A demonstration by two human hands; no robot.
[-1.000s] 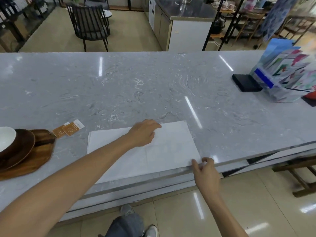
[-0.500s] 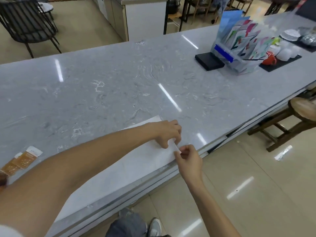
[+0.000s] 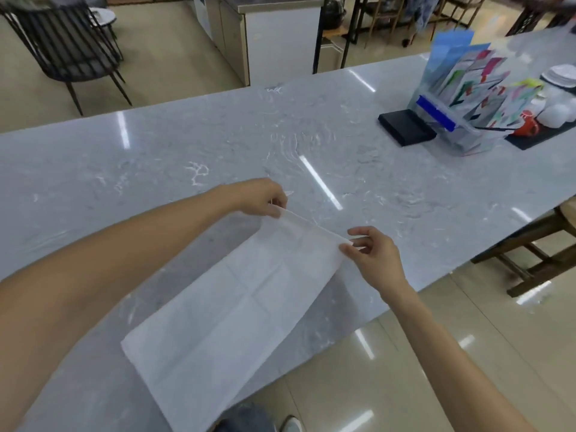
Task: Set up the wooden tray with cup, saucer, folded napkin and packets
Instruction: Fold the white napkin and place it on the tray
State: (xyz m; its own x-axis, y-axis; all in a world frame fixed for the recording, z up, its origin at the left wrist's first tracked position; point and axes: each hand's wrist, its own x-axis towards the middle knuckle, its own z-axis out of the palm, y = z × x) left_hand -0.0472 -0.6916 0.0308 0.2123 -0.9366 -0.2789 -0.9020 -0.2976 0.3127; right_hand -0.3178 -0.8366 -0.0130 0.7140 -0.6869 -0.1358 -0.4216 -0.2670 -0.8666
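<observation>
The person is standing at the near edge of the marble counter (image 3: pixel 218 145) and is working on the white napkin (image 3: pixel 237 310). The napkin is lying spread out along this near edge, with its lower part hanging a little over it. The left hand (image 3: pixel 260 198) is pinching the far corner of the raised short edge between thumb and fingers. The right hand (image 3: pixel 371 254) is pinching the other corner of this edge, with its remaining fingers loosely spread. Between the two hands the edge is lifted off the counter, while the rest of the cloth is resting flat.

I judge that the folding is only beginning: the napkin is showing crease lines but is opened out. The wooden tray, cup, saucer and packets are not in view now, so I cannot tell their state. Folding and placing the napkin are, it seems, left to do.
</observation>
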